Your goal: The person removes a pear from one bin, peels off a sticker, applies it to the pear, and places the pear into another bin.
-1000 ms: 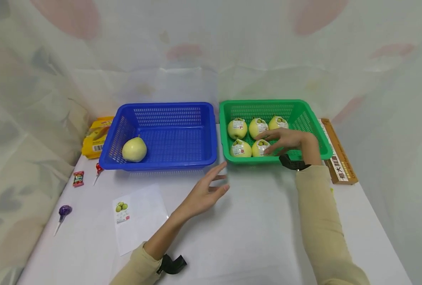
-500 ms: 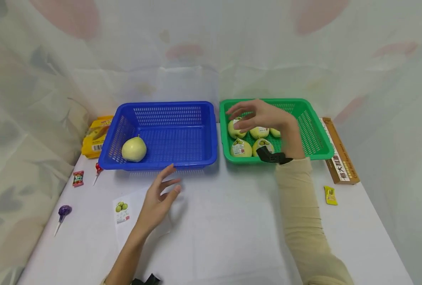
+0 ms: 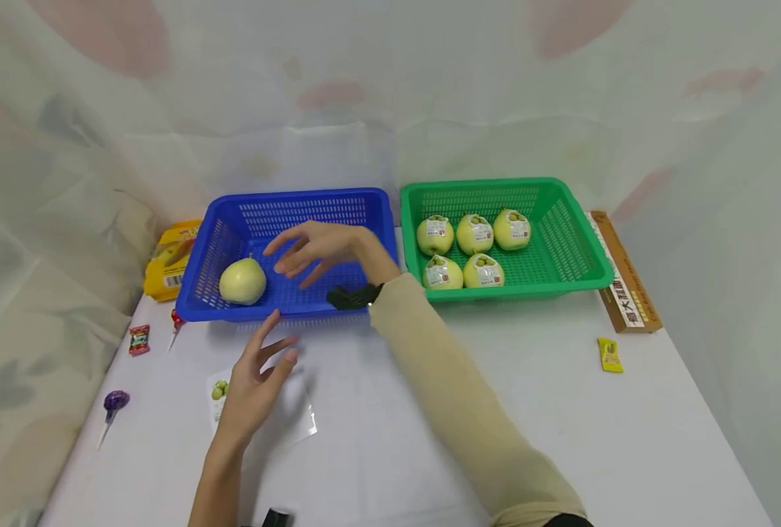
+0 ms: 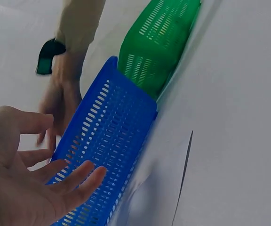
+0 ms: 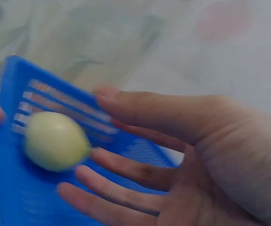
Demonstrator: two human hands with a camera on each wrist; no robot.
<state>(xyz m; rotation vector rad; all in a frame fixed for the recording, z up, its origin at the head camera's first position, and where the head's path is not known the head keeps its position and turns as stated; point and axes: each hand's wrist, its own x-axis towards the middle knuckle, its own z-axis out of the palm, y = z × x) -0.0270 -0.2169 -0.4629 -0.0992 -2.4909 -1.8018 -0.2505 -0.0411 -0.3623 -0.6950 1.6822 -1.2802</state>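
Note:
A single pale yellow-green pear (image 3: pixel 242 282) lies at the left end of the blue basket (image 3: pixel 390 241). Over that basket, just right of the pear, my right hand (image 3: pixel 324 249) hovers with spread, relaxed fingers and nothing in them. The right wrist view has the same pear (image 5: pixel 55 141) beyond the fingertips. My left hand (image 3: pixel 252 391) is at the basket's front rim, above a clear plastic bag (image 3: pixel 298 417) with a printed fruit label, its fingers loosely extended. In the green basket (image 3: pixel 561 282) sit several pears (image 3: pixel 474 233) in labelled clear wrapping.
A yellow snack packet (image 3: pixel 169 267) leans beside the blue basket's left end. Left on the table are a red candy (image 3: pixel 139 340), a red lollipop (image 3: pixel 176 320) and a purple lollipop (image 3: pixel 116 401). At right lie a brown box (image 3: pixel 630 285) and a yellow candy (image 3: pixel 610 355).
My right hand has left the green basket and crossed left over the blue one. The left hand has shifted left, from between the baskets to above the plastic bag.

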